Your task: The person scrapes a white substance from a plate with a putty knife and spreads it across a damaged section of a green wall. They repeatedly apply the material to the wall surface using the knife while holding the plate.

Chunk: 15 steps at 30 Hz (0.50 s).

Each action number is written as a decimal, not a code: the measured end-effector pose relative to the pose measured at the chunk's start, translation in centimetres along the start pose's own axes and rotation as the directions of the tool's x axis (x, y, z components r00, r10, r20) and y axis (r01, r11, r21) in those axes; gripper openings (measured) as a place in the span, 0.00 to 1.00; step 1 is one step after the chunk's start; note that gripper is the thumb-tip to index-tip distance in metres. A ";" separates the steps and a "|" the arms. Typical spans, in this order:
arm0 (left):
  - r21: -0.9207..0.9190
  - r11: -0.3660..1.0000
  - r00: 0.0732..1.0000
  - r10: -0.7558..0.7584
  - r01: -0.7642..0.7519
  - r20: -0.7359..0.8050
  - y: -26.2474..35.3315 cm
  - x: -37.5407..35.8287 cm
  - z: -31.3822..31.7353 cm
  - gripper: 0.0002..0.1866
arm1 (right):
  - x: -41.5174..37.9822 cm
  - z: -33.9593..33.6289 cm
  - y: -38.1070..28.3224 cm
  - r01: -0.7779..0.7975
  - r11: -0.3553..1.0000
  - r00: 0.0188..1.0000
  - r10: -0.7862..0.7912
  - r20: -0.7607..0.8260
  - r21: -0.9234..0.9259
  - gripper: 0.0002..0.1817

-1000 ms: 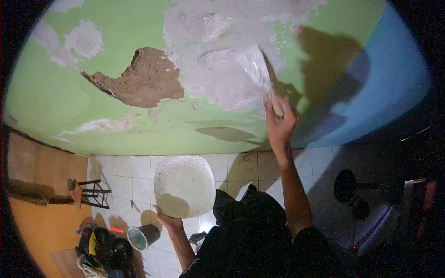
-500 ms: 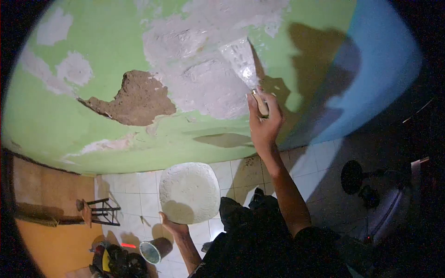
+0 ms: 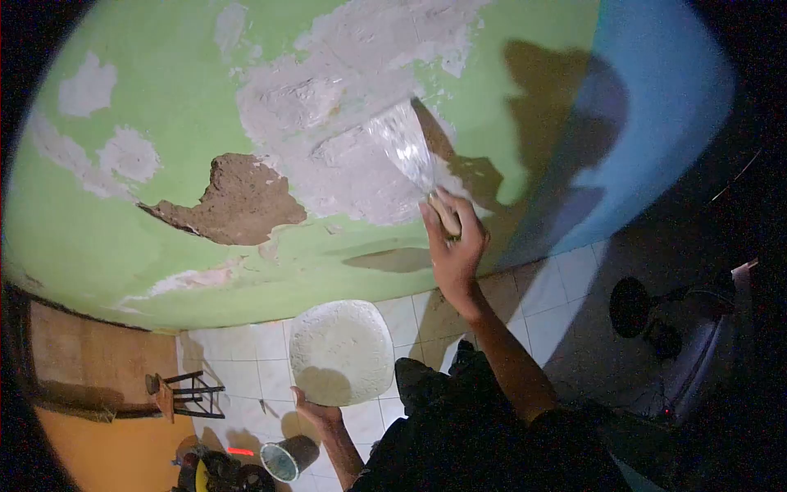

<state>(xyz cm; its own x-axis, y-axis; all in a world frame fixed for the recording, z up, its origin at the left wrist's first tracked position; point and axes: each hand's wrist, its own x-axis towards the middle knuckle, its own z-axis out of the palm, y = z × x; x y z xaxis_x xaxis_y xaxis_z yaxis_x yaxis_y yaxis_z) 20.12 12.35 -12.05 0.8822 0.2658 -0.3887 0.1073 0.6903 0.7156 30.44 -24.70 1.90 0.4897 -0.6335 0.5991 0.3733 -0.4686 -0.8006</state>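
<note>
My right hand [image 3: 457, 250] is wrapped round the wooden handle of a putty knife [image 3: 403, 146]. Its wide metal blade lies against the whitish plaster patch [image 3: 352, 176] on the green wall [image 3: 188, 107]. Lower down, my left hand [image 3: 318, 408] holds a pale, rounded-square tray [image 3: 342, 348] by its bottom edge, with the thumb at its side and the other fingers hidden beneath. Whitish material covers the tray's surface. Left of the plaster patch, a brown area of bare wall [image 3: 246, 201] shows.
A bucket [image 3: 283, 461] and a small stool [image 3: 184, 395] stand on the tiled floor [image 3: 246, 348] at the lower left. Dark items [image 3: 225, 474] lie beside the bucket. A blue wall section [image 3: 656, 107] is at the right, with a dark round object [image 3: 630, 307] below it.
My right hand and the putty knife have moved down and slightly left across the plaster. The tray in my left hand appears slightly lower and farther right as the view has shifted.
</note>
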 end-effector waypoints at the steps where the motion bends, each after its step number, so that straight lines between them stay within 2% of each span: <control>1: -0.001 1.000 1.000 -0.019 0.019 0.006 0.1 -0.1 0.5 0.30 | 1.1 0.4 0.3 0.062 0.998 0.998 -0.062 -0.022 -0.010 0.12; 3: -0.007 1.000 1.000 -0.027 0.027 0.015 0.3 -0.1 1.0 0.30 | 1.3 0.7 1.0 0.128 0.992 0.991 -0.129 -0.045 -0.011 0.12; 5: 0.001 0.998 0.998 -0.066 0.066 0.004 0.3 0.0 0.8 0.30 | -1.3 0.0 3.6 0.002 1.000 1.000 -0.002 -0.007 -0.011 0.12; 7: -0.004 0.998 0.998 -0.065 0.065 0.005 -0.3 0.8 -0.2 0.31 | -6.2 -0.8 7.7 -0.291 0.954 0.956 0.288 0.052 0.066 0.12; 9: -0.013 0.998 0.998 -0.062 0.062 -0.001 -0.9 1.0 -1.2 0.31 | -10.1 -1.3 10.0 -0.331 0.938 0.944 0.331 0.020 0.102 0.12; 10: -0.039 0.996 0.997 -0.075 0.076 0.017 -1.0 0.9 -1.4 0.31 | -10.2 -1.3 9.7 -0.321 0.941 0.947 0.320 0.029 0.110 0.12; 12: -0.072 0.994 0.996 -0.083 0.084 0.029 -1.2 1.0 -1.4 0.31 | -9.5 -1.6 7.6 -0.176 0.984 0.983 0.177 0.045 -0.029 0.12; 13: -0.063 0.994 0.996 -0.085 0.087 0.036 -1.2 0.8 -1.4 0.32 | -8.2 -1.5 6.1 -0.176 0.984 0.983 0.177 0.055 -0.026 0.12; 15: -0.054 0.995 0.996 -0.087 0.089 0.031 -0.9 0.4 -1.6 0.32 | -3.9 -0.7 2.8 -0.010 1.000 1.000 0.011 0.020 -0.012 0.11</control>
<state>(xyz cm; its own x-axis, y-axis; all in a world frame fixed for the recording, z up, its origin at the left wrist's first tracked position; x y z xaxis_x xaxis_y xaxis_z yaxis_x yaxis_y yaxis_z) 19.66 12.88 -13.77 0.8833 0.1833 -0.4315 0.1606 0.7464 0.6459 29.02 -23.92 -2.65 0.5090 -0.6261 0.5907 0.3590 -0.4692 -0.8068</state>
